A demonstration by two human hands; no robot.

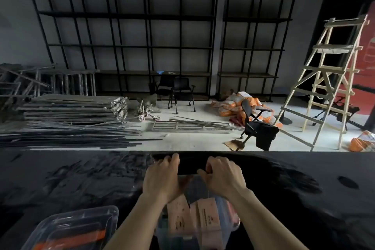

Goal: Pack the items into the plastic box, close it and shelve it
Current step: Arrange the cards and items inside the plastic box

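We look down from a head-worn camera at a dark, glossy table and our two bare hands reaching forward over it. Our left hand and right hand are side by side, fingers curled closed around a long black item that lies crosswise near the table's far edge. The left fingers wrap over its top at the left; the right hand pinches it at the right. What the item is we cannot tell; it is dark and blurred.

Directly beneath our wrists and forearms stands the clear plastic box, open at the top. Inside it we see pink paper packets standing on end with printed markings too blurred to read. The black item is held above the far end of this box.

At the lower left, just beside our left forearm, sits a second clear plastic container with something orange and black inside it.

Beyond the table is a workshop floor. Tall black metal shelving lines the back wall. Stacked metal bars lie at the left, black chairs stand in the middle, orange and white sacks are heaped behind another chair, and a wooden stepladder stands at the right.
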